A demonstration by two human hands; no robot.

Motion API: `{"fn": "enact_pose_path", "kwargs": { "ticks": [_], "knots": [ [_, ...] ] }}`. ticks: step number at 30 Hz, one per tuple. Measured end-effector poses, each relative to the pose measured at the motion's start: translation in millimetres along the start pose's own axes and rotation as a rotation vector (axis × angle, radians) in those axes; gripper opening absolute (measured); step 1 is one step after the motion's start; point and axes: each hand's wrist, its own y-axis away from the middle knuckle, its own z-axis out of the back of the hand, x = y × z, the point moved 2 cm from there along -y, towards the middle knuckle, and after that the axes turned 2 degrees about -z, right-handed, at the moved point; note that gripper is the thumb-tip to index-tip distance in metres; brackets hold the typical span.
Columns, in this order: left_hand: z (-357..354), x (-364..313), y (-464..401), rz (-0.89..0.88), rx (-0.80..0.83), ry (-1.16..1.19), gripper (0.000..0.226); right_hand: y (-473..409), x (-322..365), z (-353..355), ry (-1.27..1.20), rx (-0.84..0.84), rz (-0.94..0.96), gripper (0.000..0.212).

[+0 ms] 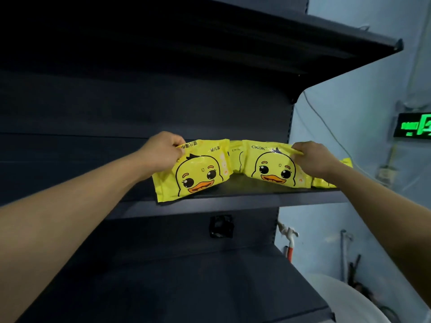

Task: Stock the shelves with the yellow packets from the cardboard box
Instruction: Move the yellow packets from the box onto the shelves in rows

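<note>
Yellow plastic packets printed with a cartoon duck face stand along the dark metal middle shelf (233, 201), and I have one in each hand. My left hand (163, 152) pinches the top edge of the left duck packet (196, 173), fingers curled over its upper corner; that packet tilts, and its lower left corner hangs past the shelf's front lip. My right hand (314, 157) grips the top right corner of the right duck packet (272, 166), which stands on the shelf surface, set back from the lip. Between the two, a third yellow packet (235, 155) stands further back, near the dark back panel (116, 108). Another yellow packet (324, 181) shows past my right wrist, close to the shelf's right end. Bare shelf stretches left of my left hand, and the upper shelf (303, 38) sits well above both hands.
</note>
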Motion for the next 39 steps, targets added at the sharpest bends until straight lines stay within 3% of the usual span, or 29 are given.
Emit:
{"fn": "enact_pose_path", "kwargs": {
  "ticks": [6, 12, 17, 23, 28, 33, 39],
  "knots": [
    [-20.9, -12.2, -46.6, 0.059, -0.055, -0.004, 0.02, -91.7, -11.4, -26.1, 0.071, 0.1, 0.195, 0.025],
    [-30.9, -11.2, -70.3, 0.091, -0.081, -0.026, 0.023, -149.0, -10.6, -63.9, 0.175, 0.217, 0.233, 0.029],
    [-41.9, -13.4, -81.4, 0.107, -0.072, -0.023, 0.024, -178.3, -17.7, -95.8, 0.238, 0.168, 0.108, 0.033],
    [-55.8, -25.0, -90.4, 0.085, -0.041, -0.026, 0.023, -187.0, -20.1, -112.0, 0.235, 0.115, 0.13, 0.025],
    [-71.6, -39.7, -100.6, 0.044, -0.002, -0.039, 0.022, -186.2, -23.6, -102.1, 0.155, 0.122, 0.18, 0.03],
    [-98.4, -56.3, -119.3, 0.01, 0.037, -0.05, 0.023, -187.6, -37.9, -59.7, 0.077, 0.012, 0.179, 0.031],
    [-140.3, -73.0, -152.8, -0.032, 0.109, -0.056, 0.017, -178.3, -59.2, -34.3, 0.052, 0.068, 0.164, 0.03]
  ]
}}
